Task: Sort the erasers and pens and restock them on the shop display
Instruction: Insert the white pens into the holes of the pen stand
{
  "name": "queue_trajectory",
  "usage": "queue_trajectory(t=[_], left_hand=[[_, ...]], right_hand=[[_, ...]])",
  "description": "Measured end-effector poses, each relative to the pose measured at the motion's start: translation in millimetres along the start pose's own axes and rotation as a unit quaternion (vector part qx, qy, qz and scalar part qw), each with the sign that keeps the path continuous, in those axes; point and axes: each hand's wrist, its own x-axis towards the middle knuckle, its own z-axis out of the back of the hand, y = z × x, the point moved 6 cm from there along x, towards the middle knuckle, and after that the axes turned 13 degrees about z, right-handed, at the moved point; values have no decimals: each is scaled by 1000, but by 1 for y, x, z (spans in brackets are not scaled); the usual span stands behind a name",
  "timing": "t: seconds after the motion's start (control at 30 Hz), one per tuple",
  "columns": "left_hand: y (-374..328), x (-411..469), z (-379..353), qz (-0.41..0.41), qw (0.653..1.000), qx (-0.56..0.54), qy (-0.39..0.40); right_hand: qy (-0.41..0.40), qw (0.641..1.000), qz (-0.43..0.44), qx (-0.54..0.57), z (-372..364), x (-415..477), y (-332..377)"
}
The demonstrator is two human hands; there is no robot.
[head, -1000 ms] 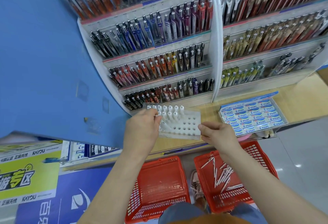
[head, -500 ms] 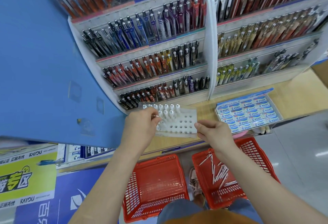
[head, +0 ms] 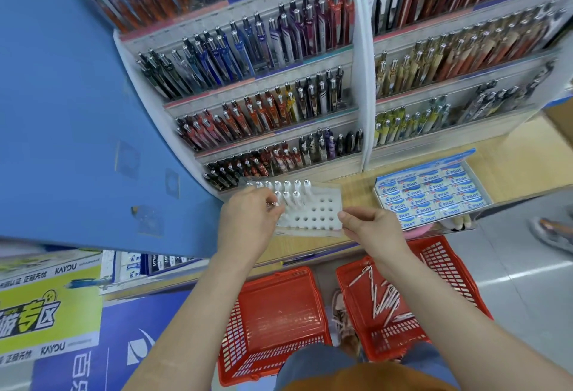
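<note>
A white pen tray (head: 319,214) with rows of holes sits on the wooden ledge below the pen display. Several white pens (head: 288,192) stand in its far rows. My left hand (head: 248,220) is at the tray's left side, its fingers curled round a pen whose silver tip shows at the fingertips. At the tray's near right corner my right hand (head: 369,226) pinches the edge. More loose white pens (head: 384,300) lie in the right red basket (head: 449,266). A box of blue-and-white erasers (head: 431,198) sits on the ledge to the right.
Tiered shelves of pens (head: 279,111) rise behind the ledge. A blue panel (head: 77,111) stands on the left. An empty red basket (head: 273,322) sits on the floor by my feet, left of the other. Another person's shoe (head: 552,229) shows at far right.
Both hands stay on the tray in nearly the same pose. The view has shifted slightly, and my right hand has drawn a little closer to the tray's corner.
</note>
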Motion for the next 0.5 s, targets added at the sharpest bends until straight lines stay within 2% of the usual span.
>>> queue_trajectory(t=[0.13,0.23,0.37,0.5], left_hand=[[-5,-12,15,-25,998,-27,-44],[-19,-25,32,-54,992,-78,-78],[-50,-46,27,-87,973,-214,-9],[-85,-71,-8,-151,958,-240,44]], right_hand=[[19,999,7,-47,14,-5,17],[44,997,42,-36,35,-14,44],[99,990,87,-42,83,-23,71],[116,987,77,-75,152,-26,59]])
